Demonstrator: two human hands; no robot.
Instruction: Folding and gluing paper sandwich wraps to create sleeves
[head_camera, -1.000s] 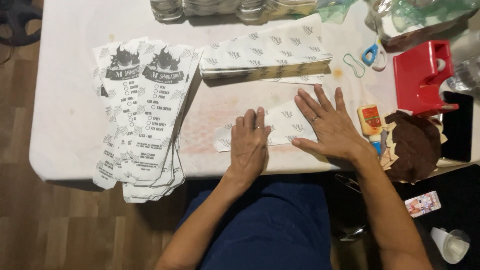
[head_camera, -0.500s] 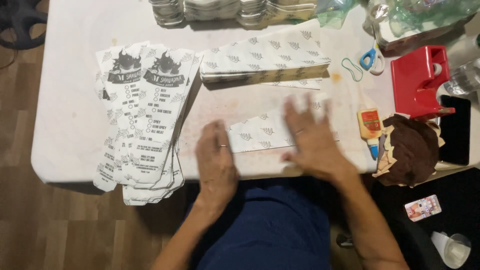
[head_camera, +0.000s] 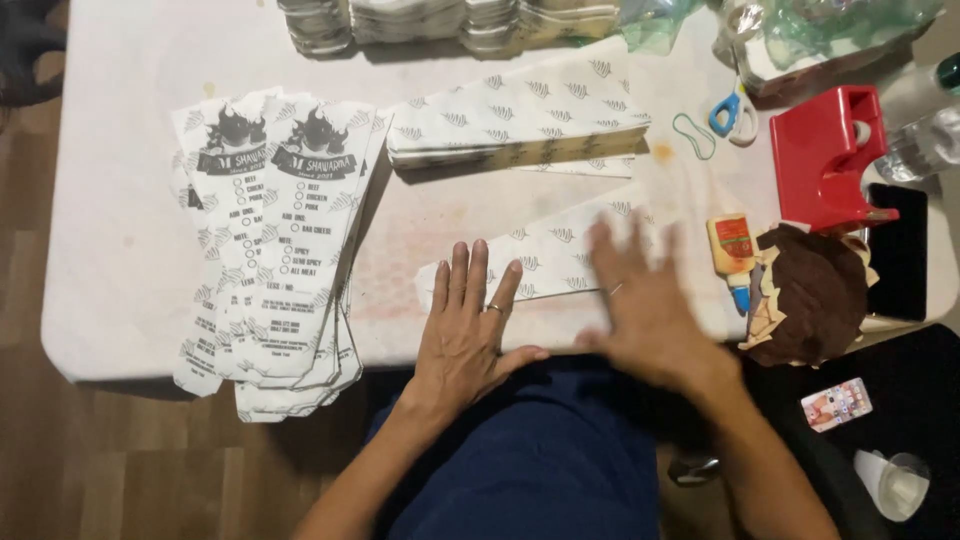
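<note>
While pressing: left hand (head_camera: 468, 325) lies flat, fingers spread, on the paper sleeve (head_camera: 545, 255).
Change: right hand (head_camera: 645, 305), open and blurred, has slid rightward along it.
Meaning: crease being smoothed.

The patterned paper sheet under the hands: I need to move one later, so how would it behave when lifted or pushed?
The patterned paper sheet looks thin and lies flat, so it would probably droop if lifted by one end. It seems light: a push from the left hand or right hand would likely slide it on the smooth table. It probably creases easily.
</note>
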